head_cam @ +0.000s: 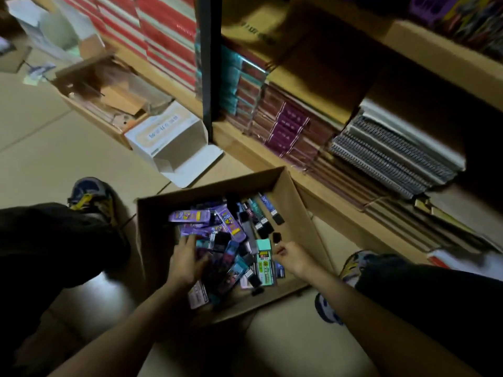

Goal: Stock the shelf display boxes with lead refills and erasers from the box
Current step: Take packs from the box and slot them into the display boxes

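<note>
An open cardboard box (296, 202) sits on the floor between my feet. It holds several purple lead refill packs (190, 215), dark refill cases (265, 223) and a mint-green eraser (264, 261). My left hand (187, 263) reaches into the pile, fingers spread over the dark packs at the box's left side. My right hand (292, 258) hovers over the right side of the box with fingers loosely curled, close to a small black case (276, 237); whether it touches that case cannot be told.
An empty white display box (174, 142) lies open on the floor against the wooden shelf (272, 156). Stacked notebooks and spiral pads (392, 159) fill the lower shelf. Another cardboard box (109, 96) with paper scraps stands farther left. My shoes (92, 197) flank the box.
</note>
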Demonstrator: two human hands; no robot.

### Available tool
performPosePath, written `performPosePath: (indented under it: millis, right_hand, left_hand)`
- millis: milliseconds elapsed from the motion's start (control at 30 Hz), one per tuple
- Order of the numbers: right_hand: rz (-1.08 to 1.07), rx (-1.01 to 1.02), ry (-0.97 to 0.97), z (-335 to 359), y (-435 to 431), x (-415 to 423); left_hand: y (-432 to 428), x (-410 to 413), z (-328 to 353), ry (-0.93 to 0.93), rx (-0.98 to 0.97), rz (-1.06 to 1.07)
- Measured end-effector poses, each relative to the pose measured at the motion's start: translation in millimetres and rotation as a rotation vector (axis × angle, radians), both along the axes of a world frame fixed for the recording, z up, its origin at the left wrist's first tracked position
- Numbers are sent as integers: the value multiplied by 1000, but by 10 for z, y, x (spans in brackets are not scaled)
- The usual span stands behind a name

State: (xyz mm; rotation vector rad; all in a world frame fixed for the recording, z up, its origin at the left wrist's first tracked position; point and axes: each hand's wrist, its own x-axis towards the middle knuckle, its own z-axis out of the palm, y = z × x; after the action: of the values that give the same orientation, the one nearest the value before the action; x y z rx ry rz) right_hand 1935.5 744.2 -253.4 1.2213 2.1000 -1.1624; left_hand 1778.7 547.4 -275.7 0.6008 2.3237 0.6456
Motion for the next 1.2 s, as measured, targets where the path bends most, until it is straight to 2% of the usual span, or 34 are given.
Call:
performPosePath:
  millis: [100, 200, 300, 367, 433, 533, 733, 833, 1000, 1100, 1200]
  right_hand:
    - [-147, 2, 20, -210, -11, -56]
    - [-204, 60, 47, -355, -66, -160]
    - [-132, 280, -28, -465, -147, -259]
    - [-159, 373, -104, -515, -205, -304]
    - [-228, 325, -156, -566, -260, -319]
    - [-190, 316, -191, -624, -353, -281]
    - [-175, 331, -65, -595, -429, -264]
    - [-289, 306, -98, -581, -395, -273]
    - [-455, 126, -80, -642, -212, -245]
    - [-608, -59, -3, -662, -201, -245]
    - [-678, -85, 31, -702, -261, -265]
  left_hand:
    - [104, -265, -132, 140, -20, -64]
    - [172, -514, -263, 224, -45, -222]
    - [153, -602, -381, 224, -169, -396]
    - [106, -550, -477, 217, -196, -431]
    - [67, -423, -550, 226, -150, -422]
    - [30, -218, -582, 255, -181, -485]
    - [114, -297, -409, 360, -151, -501]
    - [161, -480, -402, 280, -159, -488]
    - [250, -546, -449, 151, -273, -437]
    - [250, -455, -462, -17, -215, -303]
    - [237, -361, -448, -112, -180, -246]
